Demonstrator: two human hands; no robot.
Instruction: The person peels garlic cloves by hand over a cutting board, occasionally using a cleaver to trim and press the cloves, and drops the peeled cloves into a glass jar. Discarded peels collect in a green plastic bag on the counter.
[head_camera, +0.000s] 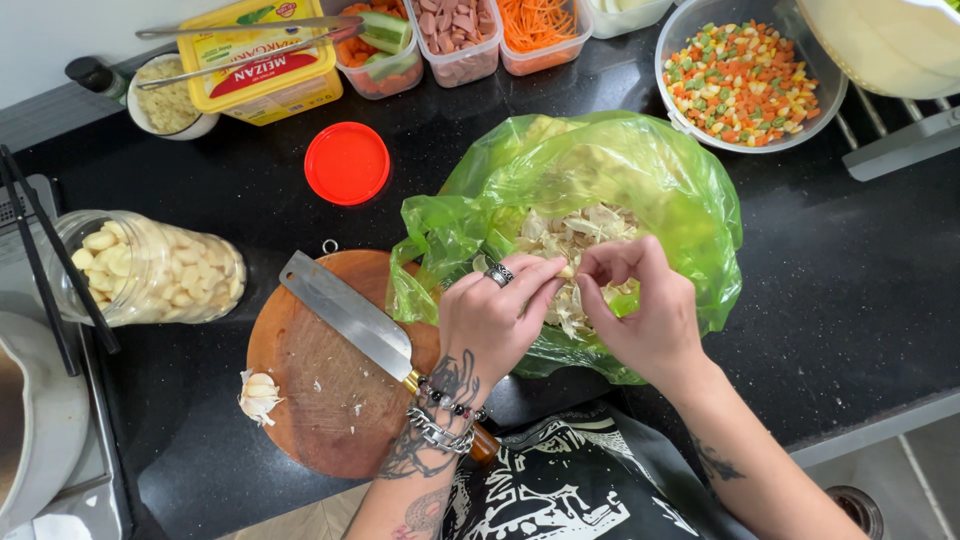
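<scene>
Black stone forms the table (850, 280), and on it lies a crumpled green plastic bag (660, 180) with pale garlic skins (575, 240) heaped in its mouth. Left of the bag sits a round wooden board (320, 400) carrying a cleaver (345, 315) and a part-peeled garlic bulb (260, 395). A clear jar of peeled cloves (150, 268) lies on its side further left, its red lid (347, 163) apart from it. A bowl of diced mixed vegetables (745, 80) stands behind the bag. Both hands meet over the bag's opening: the left hand (495, 315) and right hand (640, 310) have fingers curled, pinching together at a small garlic piece (570, 272) between their fingertips.
</scene>
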